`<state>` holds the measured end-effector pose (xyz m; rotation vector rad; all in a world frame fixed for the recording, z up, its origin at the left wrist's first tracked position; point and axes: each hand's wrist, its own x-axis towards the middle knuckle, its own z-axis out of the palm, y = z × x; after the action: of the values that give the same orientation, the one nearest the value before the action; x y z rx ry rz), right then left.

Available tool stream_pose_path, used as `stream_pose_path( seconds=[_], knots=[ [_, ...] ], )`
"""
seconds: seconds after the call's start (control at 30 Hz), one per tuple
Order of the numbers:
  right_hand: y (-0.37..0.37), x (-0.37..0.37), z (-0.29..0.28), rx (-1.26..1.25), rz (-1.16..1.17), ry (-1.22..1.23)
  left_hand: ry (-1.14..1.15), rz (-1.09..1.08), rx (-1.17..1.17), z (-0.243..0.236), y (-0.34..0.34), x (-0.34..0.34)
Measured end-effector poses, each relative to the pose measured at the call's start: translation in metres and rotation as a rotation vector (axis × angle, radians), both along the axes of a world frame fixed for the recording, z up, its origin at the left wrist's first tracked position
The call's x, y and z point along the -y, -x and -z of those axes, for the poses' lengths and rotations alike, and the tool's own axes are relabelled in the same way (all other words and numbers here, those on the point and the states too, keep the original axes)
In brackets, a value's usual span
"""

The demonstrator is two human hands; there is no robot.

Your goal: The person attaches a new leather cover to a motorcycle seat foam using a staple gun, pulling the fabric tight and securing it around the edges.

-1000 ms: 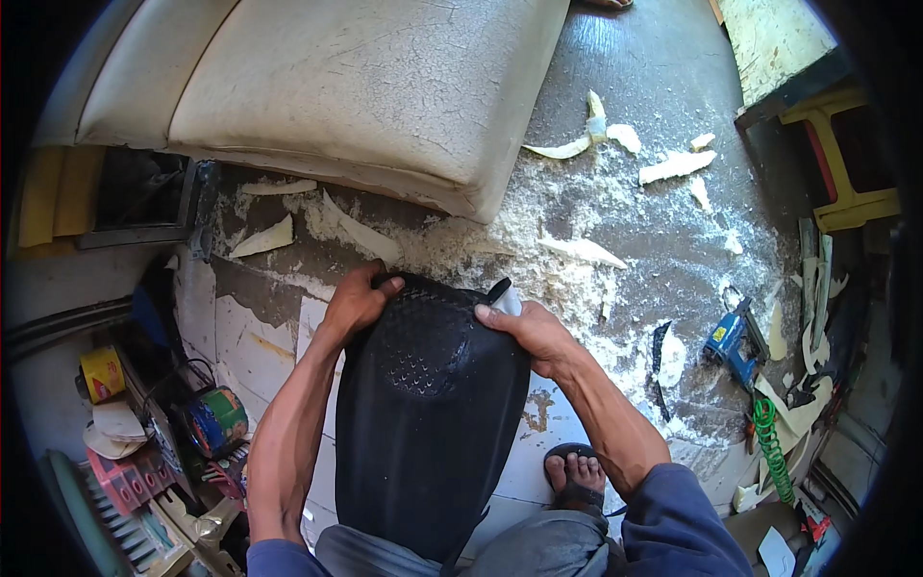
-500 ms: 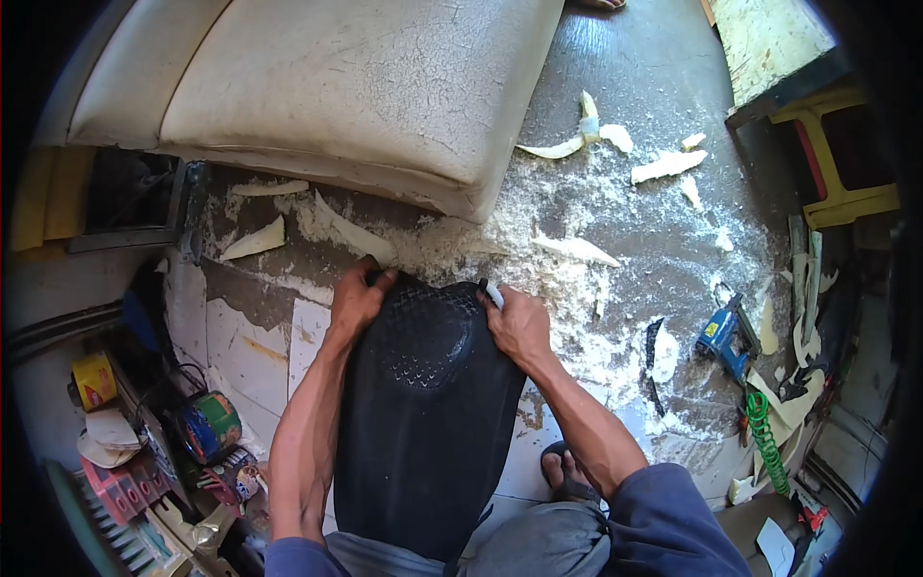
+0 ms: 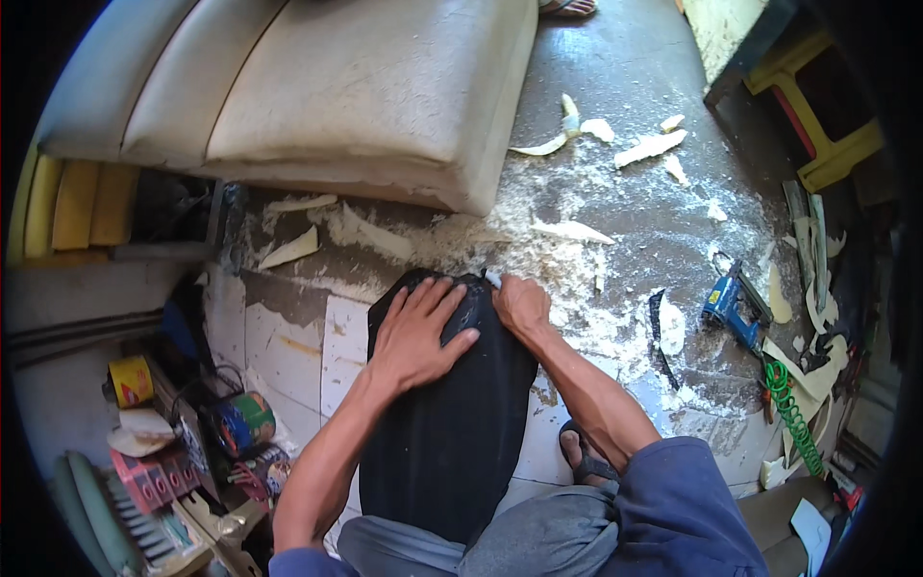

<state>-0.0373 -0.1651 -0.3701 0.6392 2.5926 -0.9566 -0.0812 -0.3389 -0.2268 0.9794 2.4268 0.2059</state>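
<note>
Just on the near side of the sofa [image 3: 356, 96], the black cover [image 3: 442, 433] is lying mostly smooth, only its far edge seemingly left unsettled, the left hand [image 3: 413, 332] resting there with fingers spread, the right hand's [image 3: 522, 306] fingers gripping that edge's right corner.

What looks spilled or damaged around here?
Whitish crumbs and pale scraps litter the grey surface beyond the black cover, looking spilled rather than placed. The white tiles left of it show a ragged, chipped upper edge, so they look damaged.
</note>
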Motion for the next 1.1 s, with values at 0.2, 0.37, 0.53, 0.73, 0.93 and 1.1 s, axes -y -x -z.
stream_pose_path(
  seconds=[0.2,0.37,0.53,0.73,0.93,1.1],
  knots=[
    [-0.003,-0.016,-0.057,-0.18,0.094,-0.013,0.158,-0.16,0.217,0.024,0.047,-0.023],
    [-0.01,0.031,-0.122,-0.762,-0.094,0.222,0.128,0.079,0.301,0.108,0.086,-0.003],
    [0.014,0.07,-0.119,-0.382,-0.116,0.116,-0.114,-0.116,0.539,0.17,0.117,0.035],
    [0.043,0.054,-0.071,-0.157,-0.235,0.051,-0.154,-0.743,0.857,0.156,0.118,0.003],
    [0.08,0.05,0.015,0.072,-0.631,0.227,-0.066,-0.871,0.622,0.119,0.11,0.005],
    [0.08,0.04,0.076,0.091,-0.454,0.354,-0.193,-0.504,-0.026,0.048,0.077,-0.02]
  ],
)
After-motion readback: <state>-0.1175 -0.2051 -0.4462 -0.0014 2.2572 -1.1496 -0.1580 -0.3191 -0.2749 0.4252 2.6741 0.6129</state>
